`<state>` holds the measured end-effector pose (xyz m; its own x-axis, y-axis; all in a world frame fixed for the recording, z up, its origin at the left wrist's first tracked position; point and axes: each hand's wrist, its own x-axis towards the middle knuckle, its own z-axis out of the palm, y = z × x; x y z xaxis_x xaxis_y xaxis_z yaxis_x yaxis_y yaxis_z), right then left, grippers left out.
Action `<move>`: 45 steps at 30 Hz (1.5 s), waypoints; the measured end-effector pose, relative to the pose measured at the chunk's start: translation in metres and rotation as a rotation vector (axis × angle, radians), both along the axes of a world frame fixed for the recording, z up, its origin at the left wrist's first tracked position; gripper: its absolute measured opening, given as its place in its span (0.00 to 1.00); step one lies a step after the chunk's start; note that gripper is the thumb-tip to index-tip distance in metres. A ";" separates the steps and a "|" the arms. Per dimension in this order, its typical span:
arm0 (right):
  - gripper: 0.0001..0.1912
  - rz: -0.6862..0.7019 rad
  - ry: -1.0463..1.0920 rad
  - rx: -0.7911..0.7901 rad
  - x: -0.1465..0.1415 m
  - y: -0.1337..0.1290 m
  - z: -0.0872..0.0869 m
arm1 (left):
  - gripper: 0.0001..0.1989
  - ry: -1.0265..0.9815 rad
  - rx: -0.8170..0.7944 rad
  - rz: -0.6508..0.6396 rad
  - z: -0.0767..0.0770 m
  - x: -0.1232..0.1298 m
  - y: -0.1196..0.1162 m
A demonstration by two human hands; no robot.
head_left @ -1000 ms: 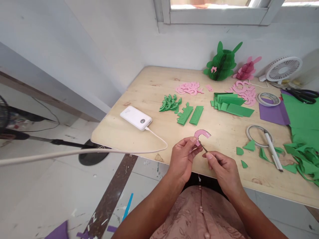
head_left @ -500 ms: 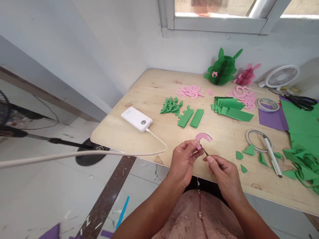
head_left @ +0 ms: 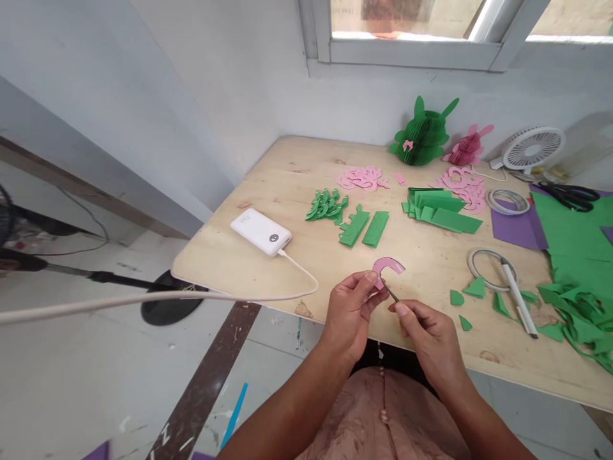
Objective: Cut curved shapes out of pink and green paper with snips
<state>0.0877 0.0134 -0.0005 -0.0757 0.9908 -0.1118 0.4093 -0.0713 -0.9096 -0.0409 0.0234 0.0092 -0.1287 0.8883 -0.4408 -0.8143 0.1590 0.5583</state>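
A curved pink paper piece (head_left: 389, 263), shaped like a hook, is pinched between the thumb and fingers of my left hand (head_left: 353, 306). My right hand (head_left: 428, 329) grips a thin dark tool (head_left: 389, 291) whose kind I cannot make out, since its rear part is hidden in my palm. The tool's tip touches the inner edge of the pink piece. Just beyond my hands lie a green folded strip (head_left: 375, 229) and a green piece with a scalloped edge (head_left: 354, 229).
Pink cutouts (head_left: 363, 178), green cutouts (head_left: 326, 205) and folded green strips (head_left: 440, 207) lie further back. Green and pink paper figures (head_left: 422, 137) stand by the wall near a small fan (head_left: 532, 150). To the right are tape (head_left: 507, 202), scissors (head_left: 569, 195) and a pen (head_left: 520, 300); to the left, a power bank (head_left: 261, 231) with its cable.
The view has shifted slightly, so the table things appear a little further left. The tool's tip sits slightly higher along the pink piece's inner edge. Both hands keep their holds.
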 end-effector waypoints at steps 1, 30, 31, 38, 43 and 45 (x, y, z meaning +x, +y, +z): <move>0.19 0.001 -0.001 0.000 0.000 0.000 0.000 | 0.09 0.001 0.003 -0.001 0.000 0.000 0.000; 0.19 -0.004 0.030 -0.027 -0.001 -0.004 -0.001 | 0.08 0.002 0.012 -0.015 0.001 0.000 -0.003; 0.19 -0.005 0.027 -0.024 0.000 -0.004 -0.001 | 0.08 0.001 0.014 -0.014 0.001 0.000 -0.003; 0.18 -0.025 0.039 -0.016 0.000 -0.005 -0.001 | 0.08 -0.009 0.026 -0.006 0.001 0.001 -0.003; 0.18 -0.036 0.028 -0.014 0.000 -0.005 -0.001 | 0.08 -0.011 0.025 -0.010 0.002 0.001 -0.003; 0.18 -0.039 0.034 -0.009 0.000 -0.005 -0.001 | 0.08 -0.011 0.024 -0.010 0.002 0.000 -0.002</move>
<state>0.0882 0.0085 -0.0012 -0.0407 0.9921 -0.1189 0.3752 -0.0951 -0.9221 -0.0408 0.0210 0.0109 -0.1151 0.8998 -0.4207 -0.8191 0.1536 0.5527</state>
